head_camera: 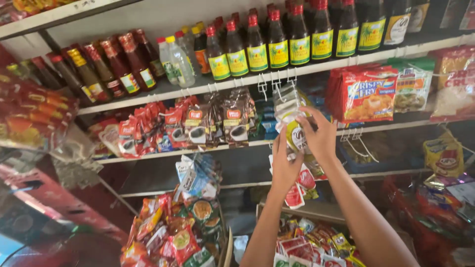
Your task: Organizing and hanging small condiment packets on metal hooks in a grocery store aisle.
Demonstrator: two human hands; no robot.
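Nearest me, low in view, lie loose red and white sachets [302, 249] in a box. Above them my two forearms rise to the shelf front. My left hand [284, 165] is cupped under a strip of pale green-and-yellow sachets [295, 132], fingers curled against its lower packets. My right hand [320, 136] pinches the same strip higher up, thumb and fingers closed on a packet's edge. The strip hangs from a wire hook [277, 84] at the shelf edge, beside brown coffee sachets [232, 121]. I judge I am midway through handling this strip on its hook, and the next move calls for steadying the bottom while the top is worked along the wire. Behind, dark sauce bottles [277, 42] line the upper shelf [163, 91].
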